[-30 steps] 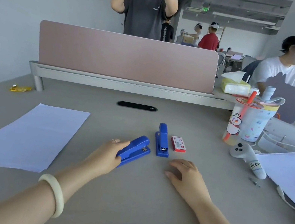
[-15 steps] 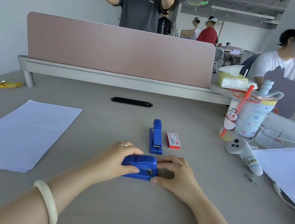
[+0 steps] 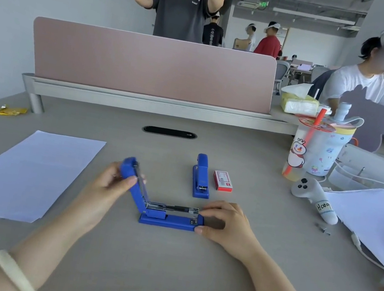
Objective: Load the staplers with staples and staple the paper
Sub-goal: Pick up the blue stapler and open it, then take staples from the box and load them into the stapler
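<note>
My left hand (image 3: 112, 182) clamped on the raised lid of the open blue stapler (image 3: 167, 220) at frame centre, my right hand (image 3: 225, 224) pinching its front end on the counter (image 3: 163, 273), second blue stapler (image 3: 202, 176) and red staple box (image 3: 222, 181) just above, white paper (image 3: 24, 172) at left.

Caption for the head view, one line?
Left hand holds open the near stapler, right hand steadies its base; second stapler and staple box lie behind.
</note>
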The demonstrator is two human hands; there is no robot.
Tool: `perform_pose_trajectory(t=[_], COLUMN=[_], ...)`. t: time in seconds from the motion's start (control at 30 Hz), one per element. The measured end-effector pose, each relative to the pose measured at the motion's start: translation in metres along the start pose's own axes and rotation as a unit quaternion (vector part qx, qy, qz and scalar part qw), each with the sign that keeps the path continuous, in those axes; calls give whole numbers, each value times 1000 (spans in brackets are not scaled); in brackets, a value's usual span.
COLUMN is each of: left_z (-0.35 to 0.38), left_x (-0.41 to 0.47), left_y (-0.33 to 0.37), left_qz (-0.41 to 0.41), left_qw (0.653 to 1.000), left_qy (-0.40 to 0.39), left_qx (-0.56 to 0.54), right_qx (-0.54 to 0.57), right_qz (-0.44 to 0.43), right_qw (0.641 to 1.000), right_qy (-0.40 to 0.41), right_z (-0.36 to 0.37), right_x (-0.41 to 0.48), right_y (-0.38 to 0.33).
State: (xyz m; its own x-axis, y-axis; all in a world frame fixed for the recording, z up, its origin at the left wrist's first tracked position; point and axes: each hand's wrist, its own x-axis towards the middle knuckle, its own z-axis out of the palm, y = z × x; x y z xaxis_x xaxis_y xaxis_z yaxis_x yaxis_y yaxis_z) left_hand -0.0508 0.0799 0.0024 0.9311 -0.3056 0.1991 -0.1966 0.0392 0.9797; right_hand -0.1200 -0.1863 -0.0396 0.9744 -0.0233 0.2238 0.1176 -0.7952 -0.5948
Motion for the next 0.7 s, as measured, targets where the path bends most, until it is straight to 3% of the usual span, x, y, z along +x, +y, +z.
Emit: perform_pose_trajectory(t=[0.23,0.43,0.7], left_z=[-43,-36,-32], left_x=[-9,-1,2], left_y=[-15,-26,-33], left_qz=[-50,2,10], left_qw=[973,916,892], left_qy=[38,13,14], left_qx=[224,400,451], right_qx=[7,14,54], right_qz=[9,14,24], right_qw=[1000,1000,998], right_qy=[4,9,15], right_z=[-2,-4,-3], right_x=[-1,-3,-5], right_y=[1,7,5])
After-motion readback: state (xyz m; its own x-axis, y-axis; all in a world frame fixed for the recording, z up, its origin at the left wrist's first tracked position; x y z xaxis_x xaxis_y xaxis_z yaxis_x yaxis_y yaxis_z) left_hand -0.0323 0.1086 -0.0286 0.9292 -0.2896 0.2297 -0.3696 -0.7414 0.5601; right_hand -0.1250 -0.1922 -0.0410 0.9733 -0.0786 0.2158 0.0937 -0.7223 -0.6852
